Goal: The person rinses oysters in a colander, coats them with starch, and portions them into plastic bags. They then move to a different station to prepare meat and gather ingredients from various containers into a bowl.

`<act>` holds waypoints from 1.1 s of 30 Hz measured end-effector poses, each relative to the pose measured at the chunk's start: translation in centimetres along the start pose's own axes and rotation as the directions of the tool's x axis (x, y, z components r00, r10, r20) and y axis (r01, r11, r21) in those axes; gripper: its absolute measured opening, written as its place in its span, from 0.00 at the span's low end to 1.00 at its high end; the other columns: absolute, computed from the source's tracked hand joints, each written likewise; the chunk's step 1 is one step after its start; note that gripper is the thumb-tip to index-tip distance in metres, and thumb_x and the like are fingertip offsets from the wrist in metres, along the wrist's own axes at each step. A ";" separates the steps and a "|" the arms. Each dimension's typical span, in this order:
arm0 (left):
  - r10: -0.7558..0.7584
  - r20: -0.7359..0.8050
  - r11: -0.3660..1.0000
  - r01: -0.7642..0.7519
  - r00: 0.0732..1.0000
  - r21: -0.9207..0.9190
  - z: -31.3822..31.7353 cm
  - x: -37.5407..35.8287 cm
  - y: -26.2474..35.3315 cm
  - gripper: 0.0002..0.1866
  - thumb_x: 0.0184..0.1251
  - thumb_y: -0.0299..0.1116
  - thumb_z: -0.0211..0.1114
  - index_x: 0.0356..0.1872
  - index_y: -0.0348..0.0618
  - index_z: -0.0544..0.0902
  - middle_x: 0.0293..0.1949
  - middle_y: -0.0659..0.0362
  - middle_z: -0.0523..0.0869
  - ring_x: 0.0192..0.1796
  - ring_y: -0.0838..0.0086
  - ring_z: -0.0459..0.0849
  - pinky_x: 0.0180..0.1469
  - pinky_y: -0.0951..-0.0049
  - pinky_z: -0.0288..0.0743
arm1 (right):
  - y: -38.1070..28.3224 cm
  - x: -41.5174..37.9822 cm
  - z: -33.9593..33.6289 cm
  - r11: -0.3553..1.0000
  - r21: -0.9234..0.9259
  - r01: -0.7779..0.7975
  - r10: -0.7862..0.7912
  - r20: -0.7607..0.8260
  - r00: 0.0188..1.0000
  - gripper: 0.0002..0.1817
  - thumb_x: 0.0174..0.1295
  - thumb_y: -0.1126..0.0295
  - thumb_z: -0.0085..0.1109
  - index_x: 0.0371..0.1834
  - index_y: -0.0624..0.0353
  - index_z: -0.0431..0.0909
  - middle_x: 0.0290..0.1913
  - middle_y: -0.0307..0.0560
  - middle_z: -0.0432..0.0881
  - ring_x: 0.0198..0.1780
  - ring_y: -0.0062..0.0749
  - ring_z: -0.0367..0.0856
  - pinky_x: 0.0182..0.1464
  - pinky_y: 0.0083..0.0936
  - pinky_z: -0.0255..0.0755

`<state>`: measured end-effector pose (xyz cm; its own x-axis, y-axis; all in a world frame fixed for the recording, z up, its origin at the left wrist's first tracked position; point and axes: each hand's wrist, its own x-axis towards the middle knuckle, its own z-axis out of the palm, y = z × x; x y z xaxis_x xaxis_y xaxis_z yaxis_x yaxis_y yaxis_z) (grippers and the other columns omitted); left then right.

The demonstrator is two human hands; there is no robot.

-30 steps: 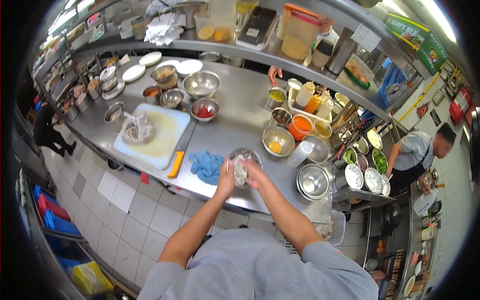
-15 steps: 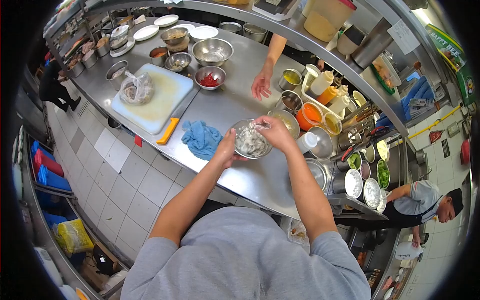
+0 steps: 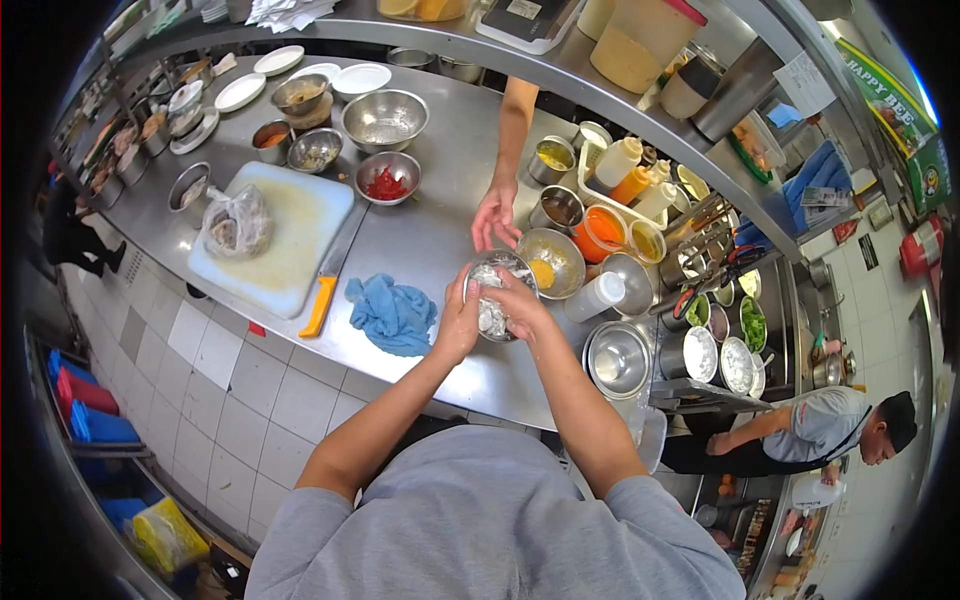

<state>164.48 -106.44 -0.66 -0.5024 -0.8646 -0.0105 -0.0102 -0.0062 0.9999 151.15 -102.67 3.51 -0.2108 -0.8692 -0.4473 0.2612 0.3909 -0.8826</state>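
A metal bowl (image 3: pixel 512 262) of white, flour-coated pieces (image 3: pixel 490 318) is in front of me, over the near part of the counter. My left hand (image 3: pixel 458 322) grips its left side, with the thumb over the rim. Inside the bowl, my right hand (image 3: pixel 517 304) is closed over the floury pieces, and its fingers partly cover them. Another person's hand (image 3: pixel 495 214) reaches down from across the counter, close to the bowl's far rim. Left of my hands lies a crumpled blue cloth (image 3: pixel 392 315).
A yellow-handled knife (image 3: pixel 318 306) lies beside a white cutting board (image 3: pixel 300 190) carrying a plastic bag (image 3: pixel 238 222). A bowl with yellow powder (image 3: pixel 542 272), a white-capped bottle (image 3: pixel 597 296) and nested bowls (image 3: pixel 617 360) stand at right. A shelf (image 3: pixel 460 40) overhangs the back.
My right hand has gone from pinching above the bowl to down among the floured pieces. The other person's hand has come nearer the bowl. My view has shifted to the right.
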 end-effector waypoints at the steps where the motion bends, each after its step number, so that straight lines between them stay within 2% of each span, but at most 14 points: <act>1: -0.068 0.053 0.993 0.073 0.996 -0.095 -0.3 0.9 -0.1 0.30 0.82 0.52 0.40 0.75 0.44 0.59 0.67 0.44 0.69 0.65 0.56 0.74 0.66 0.59 0.71 | -0.3 0.2 0.0 0.991 0.135 -0.007 0.007 -0.004 1.000 0.40 0.61 0.74 0.64 0.75 0.66 0.54 0.61 0.53 0.75 0.58 0.35 0.80 0.56 0.29 0.77; 2: -0.068 0.064 0.992 0.074 0.996 -0.098 -0.6 1.6 -0.2 0.30 0.82 0.52 0.40 0.75 0.44 0.59 0.67 0.44 0.69 0.65 0.56 0.74 0.66 0.59 0.71 | -0.5 0.3 0.1 0.963 0.269 -0.013 0.015 -0.006 1.000 0.39 0.60 0.74 0.66 0.74 0.65 0.56 0.60 0.53 0.76 0.58 0.33 0.79 0.54 0.28 0.78; 4: -0.300 0.304 0.809 0.410 0.904 -0.421 -1.9 2.4 3.0 0.30 0.82 0.54 0.38 0.77 0.53 0.55 0.64 0.49 0.74 0.55 0.62 0.84 0.45 0.60 0.86 | -2.3 0.8 -0.1 0.968 0.250 0.013 -0.014 0.003 1.000 0.35 0.59 0.75 0.67 0.70 0.64 0.62 0.58 0.51 0.78 0.56 0.32 0.80 0.53 0.28 0.79; 5: -0.349 0.331 0.786 0.466 0.877 -0.407 -2.5 3.0 3.8 0.29 0.81 0.56 0.37 0.77 0.58 0.53 0.61 0.52 0.78 0.48 0.65 0.87 0.30 0.63 0.88 | -3.5 0.8 -0.3 0.987 0.127 0.102 -0.101 -0.014 0.995 0.33 0.59 0.74 0.68 0.68 0.64 0.65 0.56 0.49 0.79 0.55 0.32 0.81 0.53 0.27 0.78; 7: -0.375 0.386 0.765 0.517 0.843 -0.385 -3.7 4.1 4.4 0.29 0.81 0.55 0.37 0.76 0.57 0.53 0.61 0.51 0.77 0.48 0.64 0.87 0.31 0.61 0.88 | -6.3 0.1 -0.1 0.958 -0.167 0.235 -0.250 -0.071 0.966 0.24 0.59 0.72 0.69 0.59 0.62 0.75 0.50 0.46 0.83 0.51 0.30 0.82 0.53 0.27 0.77; 12: -0.430 0.487 0.747 0.602 0.760 -0.281 -4.8 6.2 4.8 0.27 0.82 0.54 0.37 0.74 0.56 0.55 0.61 0.50 0.77 0.48 0.60 0.88 0.33 0.58 0.89 | -11.4 -1.4 0.0 0.792 -0.591 0.155 -0.241 -0.069 0.968 0.15 0.60 0.66 0.67 0.49 0.57 0.83 0.45 0.50 0.86 0.48 0.34 0.84 0.51 0.30 0.75; 14: -0.435 0.489 0.732 0.613 0.756 -0.297 -4.9 6.6 5.4 0.27 0.82 0.54 0.37 0.74 0.56 0.55 0.60 0.50 0.77 0.48 0.59 0.88 0.34 0.56 0.89 | -11.8 -1.4 -0.3 0.516 -0.831 0.206 -0.346 0.017 0.938 0.15 0.59 0.63 0.66 0.48 0.57 0.84 0.42 0.55 0.87 0.45 0.43 0.85 0.50 0.33 0.75; 15: -0.439 0.507 0.731 0.623 0.742 -0.279 -4.8 6.9 5.2 0.27 0.82 0.54 0.37 0.74 0.56 0.55 0.60 0.50 0.77 0.48 0.59 0.88 0.34 0.56 0.89 | -12.6 -1.8 0.2 0.497 -0.859 0.127 -0.319 -0.045 0.947 0.16 0.58 0.62 0.66 0.45 0.59 0.85 0.40 0.58 0.86 0.43 0.50 0.85 0.50 0.36 0.75; 19: -0.418 0.533 0.752 0.610 0.736 -0.251 -4.9 7.8 5.4 0.26 0.82 0.53 0.37 0.73 0.56 0.54 0.62 0.50 0.76 0.52 0.58 0.86 0.38 0.54 0.88 | -16.3 -3.4 2.3 0.425 -0.902 -0.073 -0.284 -0.209 0.936 0.14 0.60 0.65 0.66 0.45 0.60 0.86 0.43 0.57 0.87 0.44 0.46 0.85 0.48 0.33 0.76; 22: -0.426 0.532 0.748 0.616 0.731 -0.247 -5.1 8.0 5.8 0.26 0.82 0.53 0.36 0.74 0.56 0.53 0.64 0.51 0.74 0.55 0.57 0.85 0.42 0.52 0.87 | -14.9 -2.7 1.5 0.416 -0.900 0.133 -0.514 -0.113 0.850 0.12 0.57 0.65 0.66 0.41 0.59 0.86 0.37 0.58 0.86 0.41 0.54 0.84 0.47 0.41 0.76; 25: -0.408 0.532 0.756 0.602 0.742 -0.259 -5.0 8.3 6.0 0.27 0.82 0.52 0.37 0.75 0.57 0.52 0.65 0.51 0.73 0.56 0.57 0.84 0.44 0.50 0.87 | -13.1 -1.5 2.0 0.390 -0.917 0.080 -0.631 -0.202 0.749 0.11 0.57 0.68 0.64 0.41 0.57 0.87 0.38 0.58 0.86 0.42 0.54 0.85 0.47 0.42 0.76; 27: -0.399 0.538 0.759 0.596 0.743 -0.261 -5.0 8.5 5.7 0.27 0.82 0.52 0.37 0.75 0.58 0.51 0.65 0.51 0.73 0.57 0.57 0.84 0.45 0.50 0.86 | -11.9 -0.1 2.3 0.338 -0.941 0.000 -0.553 -0.198 0.810 0.10 0.56 0.70 0.63 0.40 0.57 0.87 0.39 0.57 0.86 0.43 0.53 0.85 0.48 0.42 0.76; 29: -0.395 0.519 0.770 0.582 0.758 -0.263 -4.8 9.0 5.5 0.27 0.82 0.52 0.39 0.76 0.58 0.50 0.65 0.51 0.73 0.58 0.56 0.82 0.47 0.49 0.85 | -10.5 0.9 1.1 0.255 -0.964 -0.080 -0.307 -0.160 0.938 0.11 0.53 0.76 0.62 0.39 0.55 0.87 0.40 0.57 0.87 0.44 0.53 0.85 0.49 0.42 0.76; 33: -0.392 0.531 0.759 0.590 0.752 -0.275 -4.6 9.4 5.3 0.27 0.82 0.50 0.41 0.76 0.58 0.50 0.67 0.53 0.70 0.59 0.56 0.79 0.47 0.50 0.85 | -10.6 0.8 1.1 0.416 -0.909 -0.035 -0.487 -0.255 0.835 0.13 0.51 0.78 0.62 0.41 0.55 0.87 0.42 0.58 0.86 0.46 0.53 0.85 0.51 0.42 0.76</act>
<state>163.69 -116.94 4.56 -0.8323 -0.3808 -0.4029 -0.0665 -0.6529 0.7545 149.23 -107.87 12.66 -0.5438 -0.8390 0.0188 -0.7397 0.4687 -0.4828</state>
